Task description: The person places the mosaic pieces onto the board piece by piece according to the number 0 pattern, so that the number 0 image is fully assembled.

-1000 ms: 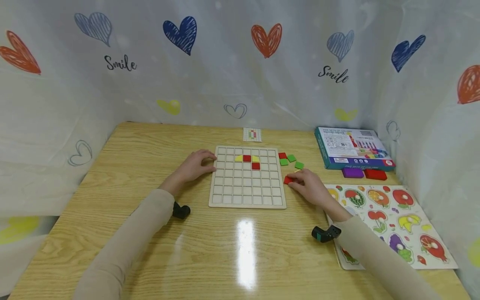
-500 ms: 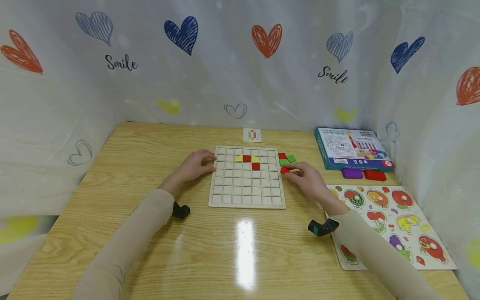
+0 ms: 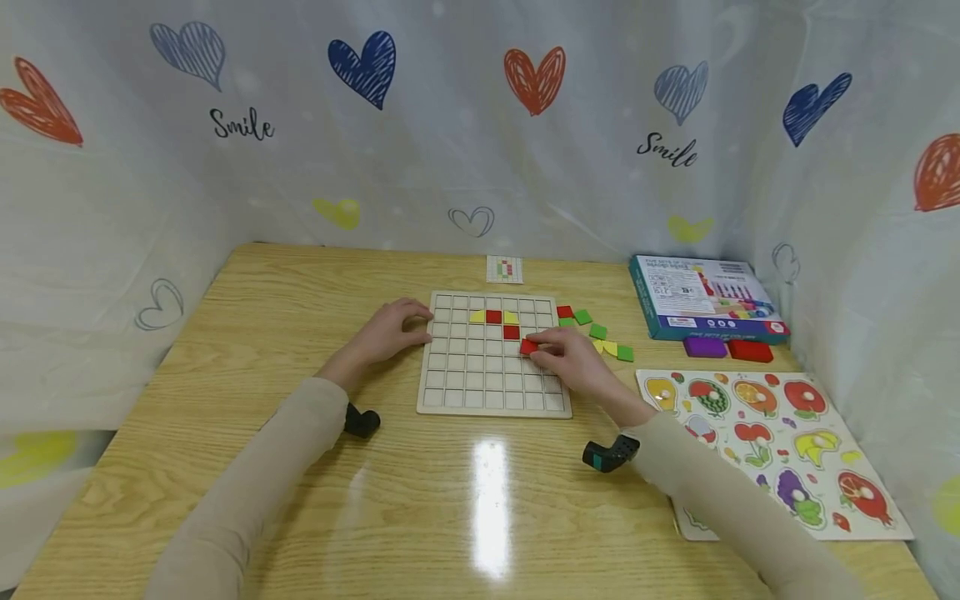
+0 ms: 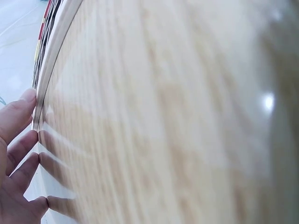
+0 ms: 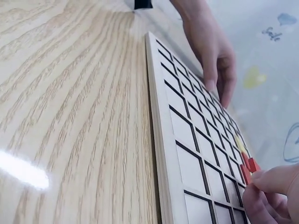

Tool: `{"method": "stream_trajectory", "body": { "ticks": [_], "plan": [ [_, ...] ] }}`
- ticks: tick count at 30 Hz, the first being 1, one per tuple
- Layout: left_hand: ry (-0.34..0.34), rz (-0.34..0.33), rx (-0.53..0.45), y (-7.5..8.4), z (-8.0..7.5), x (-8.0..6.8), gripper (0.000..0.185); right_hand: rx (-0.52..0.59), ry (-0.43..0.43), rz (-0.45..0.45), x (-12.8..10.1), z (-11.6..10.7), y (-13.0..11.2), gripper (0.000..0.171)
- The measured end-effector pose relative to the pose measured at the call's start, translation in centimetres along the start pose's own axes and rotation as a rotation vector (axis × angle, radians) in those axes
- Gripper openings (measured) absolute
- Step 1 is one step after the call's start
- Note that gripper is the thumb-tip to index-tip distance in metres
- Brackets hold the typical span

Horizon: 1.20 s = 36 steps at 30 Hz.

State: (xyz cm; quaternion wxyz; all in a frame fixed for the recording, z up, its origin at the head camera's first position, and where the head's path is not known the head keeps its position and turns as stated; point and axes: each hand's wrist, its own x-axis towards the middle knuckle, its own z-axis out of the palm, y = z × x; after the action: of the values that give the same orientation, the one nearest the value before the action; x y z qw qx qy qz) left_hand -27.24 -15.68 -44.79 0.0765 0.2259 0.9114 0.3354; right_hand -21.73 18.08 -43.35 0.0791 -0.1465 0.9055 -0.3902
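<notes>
A light wooden grid board (image 3: 453, 383) lies on the table before me. Its upper part holds a red square tile (image 3: 493, 317) between two yellow pieces (image 3: 477, 317), plus another red square tile (image 3: 512, 332) one row lower. My right hand (image 3: 573, 362) pinches a further red square tile (image 3: 527, 347) between thumb and fingers, over the cell diagonally below that lower one. In the right wrist view, the pinched tile (image 5: 254, 164) shows close beside a set one. My left hand (image 3: 386, 332) rests at the board's left edge, fingertips touching it with loosely bent fingers.
Loose red, green (image 3: 583, 317) and yellow tiles (image 3: 604, 347) lie right of the board. A small pattern card (image 3: 504, 269) is behind it. At right are a box (image 3: 705, 300), purple (image 3: 706, 347) and red blocks (image 3: 750, 350), and a fruit puzzle board (image 3: 817, 400), partly under my right forearm.
My right hand has carried the red tile from among the loose tiles leftward over the grid board, uncovering yellow and green tiles. The left hand has stayed at the board's edge.
</notes>
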Motion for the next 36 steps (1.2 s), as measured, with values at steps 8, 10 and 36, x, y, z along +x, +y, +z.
{"method": "stream_trajectory", "body": {
  "ticks": [8, 10, 36],
  "plan": [
    [-0.002, -0.007, -0.006, 0.2, -0.1, -0.1, 0.042, -0.030, -0.015, 0.023, 1.2, 0.9, -0.8, 0.032],
    [-0.002, -0.005, -0.006, 0.2, -0.1, -0.1, 0.042, -0.051, -0.011, 0.027, 1.5, 1.0, -0.8, 0.031],
    [-0.016, -0.011, 0.003, -0.1, -0.1, 0.1, 0.041, -0.174, 0.004, -0.067, 2.7, 1.8, -0.9, 0.024]
  ]
}}
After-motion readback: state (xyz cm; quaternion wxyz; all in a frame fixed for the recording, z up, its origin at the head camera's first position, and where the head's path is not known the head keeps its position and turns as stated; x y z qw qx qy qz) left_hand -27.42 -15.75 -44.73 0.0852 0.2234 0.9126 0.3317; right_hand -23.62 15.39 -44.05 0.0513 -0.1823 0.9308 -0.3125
